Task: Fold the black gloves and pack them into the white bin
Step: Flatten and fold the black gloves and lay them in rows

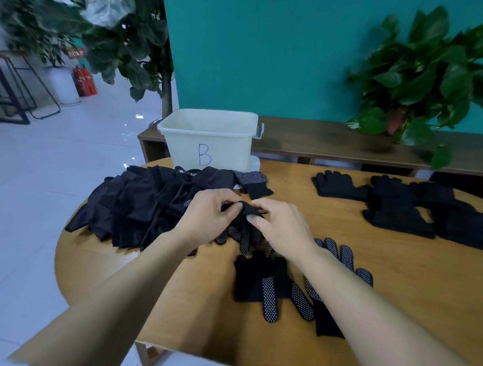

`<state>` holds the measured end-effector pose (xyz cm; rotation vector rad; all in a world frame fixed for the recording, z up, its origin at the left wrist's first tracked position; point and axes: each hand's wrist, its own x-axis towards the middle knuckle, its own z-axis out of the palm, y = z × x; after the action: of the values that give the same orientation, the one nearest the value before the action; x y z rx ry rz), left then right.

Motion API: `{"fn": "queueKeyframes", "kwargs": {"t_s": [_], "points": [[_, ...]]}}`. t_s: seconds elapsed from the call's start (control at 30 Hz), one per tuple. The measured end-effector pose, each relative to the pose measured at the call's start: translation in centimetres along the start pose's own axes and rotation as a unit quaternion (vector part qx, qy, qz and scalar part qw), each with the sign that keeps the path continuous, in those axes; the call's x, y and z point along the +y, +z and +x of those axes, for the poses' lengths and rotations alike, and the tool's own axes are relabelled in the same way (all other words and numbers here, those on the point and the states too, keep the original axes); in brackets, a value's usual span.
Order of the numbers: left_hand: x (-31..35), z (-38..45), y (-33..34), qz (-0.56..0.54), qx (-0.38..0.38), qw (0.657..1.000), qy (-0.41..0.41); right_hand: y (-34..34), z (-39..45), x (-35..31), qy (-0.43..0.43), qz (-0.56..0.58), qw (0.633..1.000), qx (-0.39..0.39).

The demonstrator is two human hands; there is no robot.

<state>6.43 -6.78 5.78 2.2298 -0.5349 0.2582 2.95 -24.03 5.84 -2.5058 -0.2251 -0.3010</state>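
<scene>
A dotted black glove [244, 224] is pinched at its cuff by the left hand [209, 217] and right hand [280, 228] above the wooden table [368, 269], many gloves lie unfolded, and nothing is seen packed in the white bin [209, 138].

bin [209, 143] behind gloves [261, 282], on table [395, 284]

Black gloves spread over the table, white bin behind them.

One dotted black glove [244, 224] is bunched at its cuff, fingers hanging down. More dotted gloves [269, 282] lie flat nearer the viewer; plain black gloves [393, 207] sit stacked at right. The white bin [209, 138], marked "B", stands upright at the far edge.
</scene>
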Motion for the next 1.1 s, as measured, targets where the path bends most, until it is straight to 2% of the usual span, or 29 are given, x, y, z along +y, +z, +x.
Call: {"fn": "queueKeyframes", "kwargs": {"t_s": [0.07,0.13,0.23,0.33,0.47,1.1], "points": [[1.4,0.6,-1.2,-0.059,0.002,0.998,-0.014,-1.0,1.2,-0.5,0.028,0.13,0.991,0.021],[3.0,0.8,-2.5,-0.174,-0.011,0.983,-0.051,-2.9,1.8,-1.2,0.053,0.262,0.963,0.024],[4.7,0.6,-3.8,-0.246,-0.033,0.965,-0.088,-5.9,1.3,-1.8,0.084,0.356,0.93,-0.017],[5.7,0.2,-4.1,-0.269,-0.048,0.955,-0.113,-7.6,0.3,-1.4,0.078,0.315,0.945,-0.053],[7.3,-0.6,-4.1,-0.253,-0.09,0.957,-0.112,-9.2,-1.4,-1.0,0.084,0.302,0.949,-0.04],[12.7,-2.4,0.2,-0.26,-0.114,0.954,-0.097,-12.9,-7.7,1.7,0.07,0.332,0.941,-0.001]]}}
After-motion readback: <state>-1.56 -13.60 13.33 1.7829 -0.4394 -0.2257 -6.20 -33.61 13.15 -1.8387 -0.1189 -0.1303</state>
